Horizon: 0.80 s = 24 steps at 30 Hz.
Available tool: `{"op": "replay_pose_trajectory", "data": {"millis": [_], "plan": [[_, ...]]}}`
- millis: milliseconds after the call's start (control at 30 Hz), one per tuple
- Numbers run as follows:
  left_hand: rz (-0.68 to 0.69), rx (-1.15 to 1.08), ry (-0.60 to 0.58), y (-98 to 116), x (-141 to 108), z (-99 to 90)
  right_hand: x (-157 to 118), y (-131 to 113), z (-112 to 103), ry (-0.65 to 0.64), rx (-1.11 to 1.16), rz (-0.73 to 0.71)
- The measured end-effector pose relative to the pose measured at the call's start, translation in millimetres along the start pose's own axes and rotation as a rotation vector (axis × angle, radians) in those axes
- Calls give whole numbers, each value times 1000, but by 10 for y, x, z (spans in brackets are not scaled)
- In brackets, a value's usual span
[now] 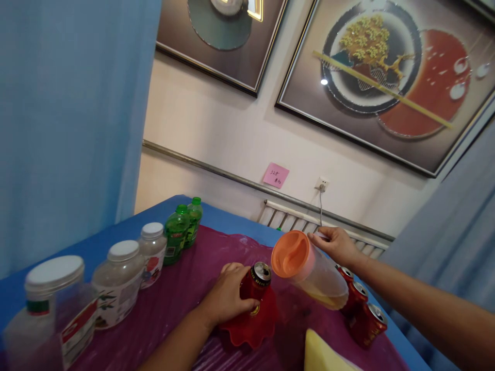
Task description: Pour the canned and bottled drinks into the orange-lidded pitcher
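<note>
Large clear plastic jar with a white screw lid [52, 319] stands nearest the camera, far to the left of the left grip. Next to the right come a rounded clear plastic jar with a white lid and a plant-patterned label [118, 291], a smaller clear plastic jar with a white lid [152, 257], and two green plastic bottles with green caps [177, 234], all left of that grip.

The left grip [231, 292] is closed to the width of a red metal drink can [253, 283], fingers behind and thumb across its front. Below it spreads a red mat with a scalloped edge [253, 330]; the can's base is hidden, so contact cannot be told.

Right of the can, a translucent plastic pitcher with an orange lid [319, 281] tilts, lid toward the can, pale yellow liquid lying along its lower side. The right grip [338, 246] is closed on its handle, which the fingers mostly cover. A yellow item [325, 355] shows below the pitcher, at the bottom edge.

Three red metal cans [356, 296] stand in a row below the right grip, beside the pitcher's base. Purple plastic sheeting [185, 309] covers much of the blue tabletop [228, 221] under both grips.
</note>
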<state>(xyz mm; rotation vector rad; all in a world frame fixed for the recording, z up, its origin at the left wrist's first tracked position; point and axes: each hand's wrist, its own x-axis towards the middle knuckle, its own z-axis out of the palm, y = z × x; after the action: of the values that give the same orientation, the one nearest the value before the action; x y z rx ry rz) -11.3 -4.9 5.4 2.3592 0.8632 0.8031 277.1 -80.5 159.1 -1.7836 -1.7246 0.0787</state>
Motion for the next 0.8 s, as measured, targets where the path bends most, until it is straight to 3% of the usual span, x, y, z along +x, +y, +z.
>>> {"op": "replay_pose_trajectory", "data": {"millis": [800], "plan": [[7,5,6,-15,-4,-2,2,39,-2,5,-25,9]]}}
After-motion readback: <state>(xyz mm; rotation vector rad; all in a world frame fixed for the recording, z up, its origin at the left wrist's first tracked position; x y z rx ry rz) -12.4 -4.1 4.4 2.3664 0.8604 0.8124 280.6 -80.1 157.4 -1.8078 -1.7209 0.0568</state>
